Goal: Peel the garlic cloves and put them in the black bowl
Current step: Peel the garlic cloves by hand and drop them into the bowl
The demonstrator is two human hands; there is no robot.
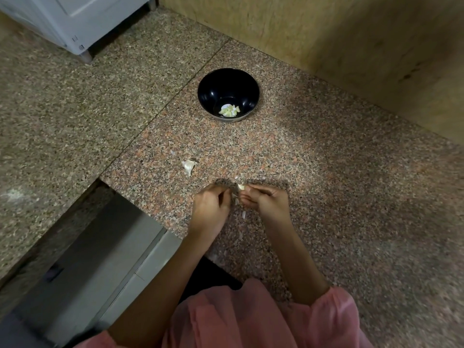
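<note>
Peeled cloves (229, 111) lie in the glossy black round bowl (208, 89). Our right hand (266, 200) pinches a pale garlic clove (241, 187), our left hand (212, 205) plucks its skin; one papery unpeeled clove (188, 166) waits.

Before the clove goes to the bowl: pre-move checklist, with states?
1. Grip: right hand pinches the clove: ok.
2. Skin fully off: left hand curls at the clove and hides part of it: cannot tell.
3. black bowl upright on the counter: ok.
4. Room in the bowl: only a few peeled cloves at the bottom: ok.
5. Path: the loose garlic piece lies left of the line to the bowl: ok.
6. peel scraps lie on the counter, none seen in the bowl: ok.
</note>
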